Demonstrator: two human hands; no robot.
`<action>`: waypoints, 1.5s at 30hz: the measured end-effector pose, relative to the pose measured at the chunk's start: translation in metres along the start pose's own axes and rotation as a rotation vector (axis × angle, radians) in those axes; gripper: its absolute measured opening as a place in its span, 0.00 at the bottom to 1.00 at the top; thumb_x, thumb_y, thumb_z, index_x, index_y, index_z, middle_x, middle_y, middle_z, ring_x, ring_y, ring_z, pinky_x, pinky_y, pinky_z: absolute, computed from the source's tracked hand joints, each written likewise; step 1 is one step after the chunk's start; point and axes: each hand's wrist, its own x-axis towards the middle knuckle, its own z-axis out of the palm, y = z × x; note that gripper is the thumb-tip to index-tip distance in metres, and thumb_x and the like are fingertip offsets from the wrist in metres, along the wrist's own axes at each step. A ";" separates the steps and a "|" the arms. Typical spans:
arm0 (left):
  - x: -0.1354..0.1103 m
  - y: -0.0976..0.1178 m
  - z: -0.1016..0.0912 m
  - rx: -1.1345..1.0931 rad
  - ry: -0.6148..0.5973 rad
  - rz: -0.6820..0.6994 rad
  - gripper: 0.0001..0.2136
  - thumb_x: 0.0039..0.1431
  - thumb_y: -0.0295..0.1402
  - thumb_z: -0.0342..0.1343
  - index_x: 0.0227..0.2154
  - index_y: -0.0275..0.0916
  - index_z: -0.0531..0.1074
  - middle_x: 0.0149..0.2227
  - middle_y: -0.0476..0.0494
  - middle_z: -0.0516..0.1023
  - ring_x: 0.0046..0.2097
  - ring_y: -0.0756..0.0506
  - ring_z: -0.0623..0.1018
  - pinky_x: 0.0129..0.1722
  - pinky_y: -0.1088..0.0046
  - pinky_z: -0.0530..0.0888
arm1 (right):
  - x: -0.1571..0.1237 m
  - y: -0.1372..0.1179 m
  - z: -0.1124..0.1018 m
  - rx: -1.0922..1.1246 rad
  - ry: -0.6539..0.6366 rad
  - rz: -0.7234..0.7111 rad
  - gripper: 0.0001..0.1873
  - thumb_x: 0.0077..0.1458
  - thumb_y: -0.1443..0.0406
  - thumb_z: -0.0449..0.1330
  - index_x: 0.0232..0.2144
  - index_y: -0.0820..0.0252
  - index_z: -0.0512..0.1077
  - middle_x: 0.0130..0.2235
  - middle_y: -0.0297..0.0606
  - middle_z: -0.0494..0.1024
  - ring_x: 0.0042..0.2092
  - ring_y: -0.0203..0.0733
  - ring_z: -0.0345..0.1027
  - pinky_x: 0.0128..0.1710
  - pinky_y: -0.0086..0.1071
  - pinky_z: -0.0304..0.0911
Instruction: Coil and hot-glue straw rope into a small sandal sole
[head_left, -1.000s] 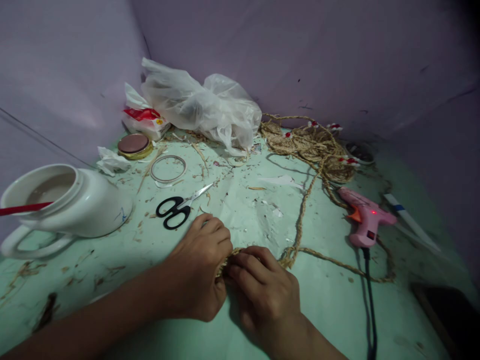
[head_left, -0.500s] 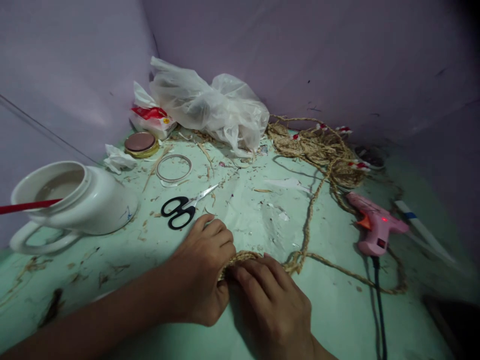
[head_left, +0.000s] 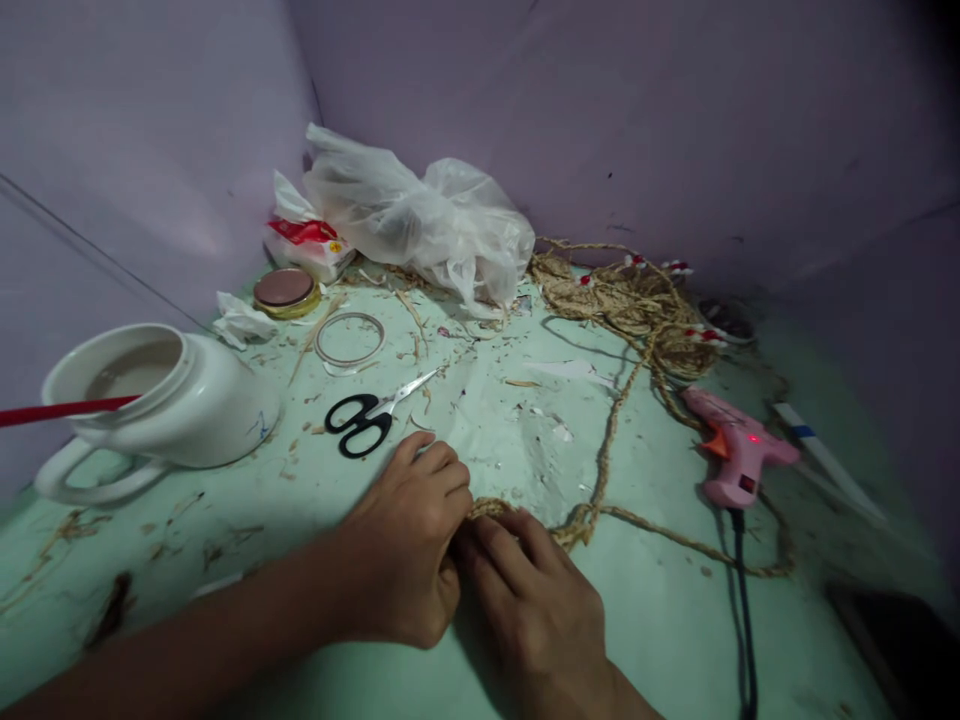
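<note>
Both hands are closed around a coil of braided straw-coloured rope, most of which is hidden under the fingers. My left hand grips the coil's left side with curled fingers. On the coil's near right side, my right hand presses with bent fingers. From the coil the rope runs up to the right toward a heap of braided rope with red and white pieces on it. Another length trails right, under the cord of a pink glue gun with a lit red light. Black-handled scissors lie just beyond my left hand.
A white mug with a red stick in it stands at left. Behind are a tissue pack, a round tin, a tape ring and a plastic bag. A dark flat object lies at lower right. Scraps litter the green surface.
The hands have drawn slightly closer together on the coil, and less of the rope shows between them. The view has shifted a little; the objects around lie as before.
</note>
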 end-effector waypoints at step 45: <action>-0.016 0.009 -0.013 -0.004 0.069 -0.166 0.12 0.46 0.30 0.61 0.35 0.40 0.69 0.40 0.42 0.72 0.43 0.40 0.70 0.41 0.60 0.68 | 0.005 0.021 -0.028 0.225 0.156 0.094 0.08 0.52 0.75 0.58 0.33 0.61 0.74 0.31 0.38 0.79 0.32 0.41 0.71 0.36 0.38 0.68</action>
